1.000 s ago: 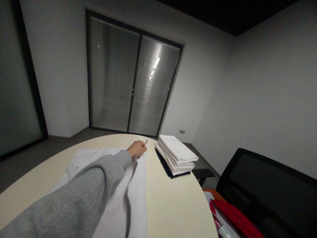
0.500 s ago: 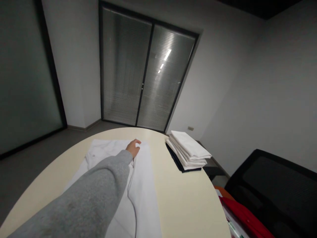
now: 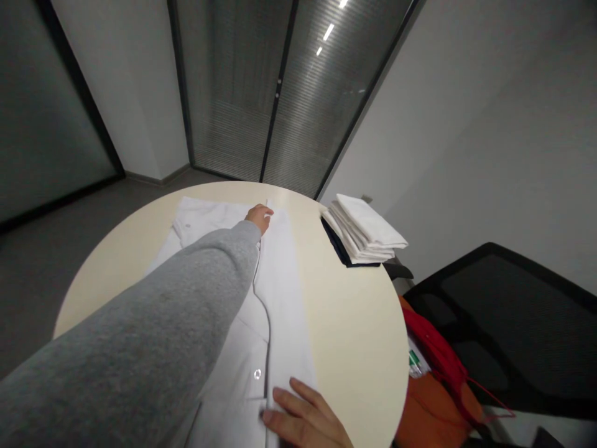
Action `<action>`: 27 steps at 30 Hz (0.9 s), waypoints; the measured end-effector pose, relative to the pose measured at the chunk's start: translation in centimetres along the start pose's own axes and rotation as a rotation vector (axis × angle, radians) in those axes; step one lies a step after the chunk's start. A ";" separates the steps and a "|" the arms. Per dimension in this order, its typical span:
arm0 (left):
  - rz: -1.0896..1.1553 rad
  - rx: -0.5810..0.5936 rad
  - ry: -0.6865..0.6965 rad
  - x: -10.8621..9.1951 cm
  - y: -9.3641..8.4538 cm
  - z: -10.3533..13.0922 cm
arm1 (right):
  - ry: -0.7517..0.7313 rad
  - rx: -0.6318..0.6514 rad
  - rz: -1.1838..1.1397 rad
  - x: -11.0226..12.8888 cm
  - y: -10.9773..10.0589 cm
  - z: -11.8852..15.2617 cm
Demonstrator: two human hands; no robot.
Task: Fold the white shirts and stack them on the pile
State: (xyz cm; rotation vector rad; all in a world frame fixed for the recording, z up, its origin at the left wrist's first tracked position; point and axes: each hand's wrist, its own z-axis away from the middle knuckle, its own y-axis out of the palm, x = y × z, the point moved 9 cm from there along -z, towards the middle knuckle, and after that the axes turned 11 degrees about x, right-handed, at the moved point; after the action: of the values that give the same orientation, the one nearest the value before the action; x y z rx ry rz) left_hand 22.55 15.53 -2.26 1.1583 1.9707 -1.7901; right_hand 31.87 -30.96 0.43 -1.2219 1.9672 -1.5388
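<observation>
A white garment point(image 3: 286, 292) with a round snap or button and a seam lies spread along the table, its far end near the table's back edge. My left hand point(image 3: 260, 218), in a grey sleeve, reaches across to that far end. Its fingers are curled onto the cloth, thumb and forefinger bent together at the edge. Much of the garment's left side is hidden under my left forearm. At the near right, my right hand point(image 3: 310, 418) rests on the garment's edge beside the seam, fingers spread and partly cut off by the frame.
On the round cream table point(image 3: 357, 323), a stack of folded white cloths point(image 3: 366, 230) with a dark cloth point(image 3: 336, 241) beneath stands at the right rim. A black mesh chair point(image 3: 494, 317) is beside it, with a red item point(image 3: 433, 342) on its orange seat point(image 3: 433, 404).
My view has tipped downward. My right hand has come into view at the near edge of the garment. My left hand stays at the garment's far end.
</observation>
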 end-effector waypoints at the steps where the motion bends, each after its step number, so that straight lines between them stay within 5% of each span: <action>1: 0.001 -0.005 0.008 0.1 0.0 -0.1 | 0.002 -0.008 0.010 0.0 -0.5 -0.1; 13: 0.055 -0.125 0.070 -0.6 -1.3 0.5 | 0.108 0.037 -0.232 1.0 -3.6 -1.2; 18: 0.071 -0.210 0.056 -0.7 -2.5 1.0 | 0.077 -0.172 -0.243 1.2 -5.1 -0.6; 22: 0.073 -0.186 -0.027 0.5 -2.1 0.8 | 0.260 -0.434 -0.153 -0.2 -7.6 1.3; 27: 0.058 -0.120 -0.102 1.6 -1.2 0.6 | 0.221 -0.395 0.095 2.1 -6.4 1.6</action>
State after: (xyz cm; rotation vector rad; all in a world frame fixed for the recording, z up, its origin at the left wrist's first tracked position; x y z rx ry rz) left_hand 20.53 15.65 -2.53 1.0534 1.9369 -1.6449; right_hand 34.43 -33.86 6.19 -1.1139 2.5256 -1.3263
